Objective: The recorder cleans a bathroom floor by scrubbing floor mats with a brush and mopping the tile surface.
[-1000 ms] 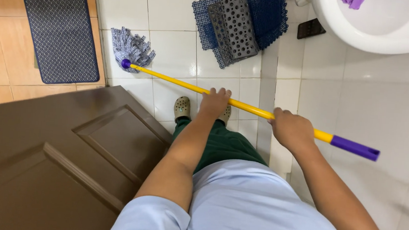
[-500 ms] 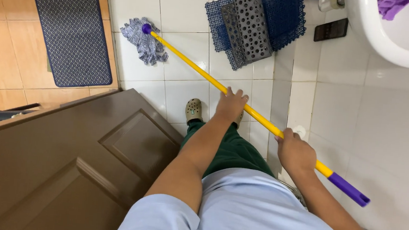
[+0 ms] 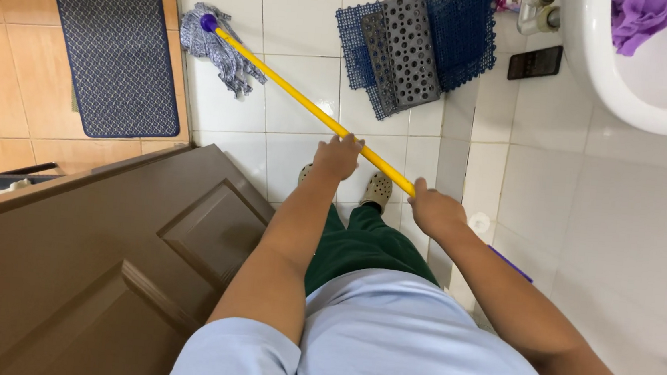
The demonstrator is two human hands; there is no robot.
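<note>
A mop with a yellow pole (image 3: 293, 95) and a blue-grey string head (image 3: 221, 49) rests on the white floor tiles, the head near the blue door mat. My left hand (image 3: 338, 156) grips the pole about halfway along. My right hand (image 3: 434, 212) grips it lower down, close to my body, and my forearm hides most of the purple end (image 3: 509, 263). The pole slants from the upper left down to the lower right. My feet in pale clogs (image 3: 377, 190) stand just beneath the pole.
A brown door (image 3: 86, 262) stands open at my left. A dark blue mat (image 3: 113, 43) lies on orange tiles. Blue and grey perforated mats (image 3: 414, 46) lie on the floor ahead. A white basin (image 3: 640, 86) with purple cloth is at upper right.
The mop head has slid farther away and to the left, toward the door mat. Both hands have shifted along with the pole, and the pole slants more steeply.
</note>
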